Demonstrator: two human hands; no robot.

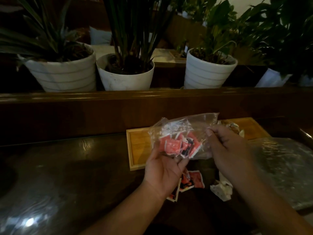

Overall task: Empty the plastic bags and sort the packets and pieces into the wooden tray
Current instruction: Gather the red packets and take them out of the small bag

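Dim room, dark glossy wooden table (67,175) in front of me, and behind it a wooden ledge with a row of white plant pots (64,72) full of leafy green stuff.

I'm holding a clear plastic bag (183,131) up over the table with both hands. My left hand (162,168) is under it, palm up, fingers curled around the bottom where a bunch of red and white packets (176,146) sit bunched together inside. My right hand (227,148) is gripping the bag's right side, thumb pinching the plastic.

Wooden tray (137,150) lies flat on the table right behind the bag, mostly hidden by it. At the tray's far right end there's some crumpled whitish stuff (235,128), can't tell exactly what.

On the table below my hands a few loose red packets (194,180) are scattered, partly under my left wrist, and a crumpled white piece (221,190) lies just right of them. Off to the right there's another sheet of clear plastic (284,168) lying flat on the table.
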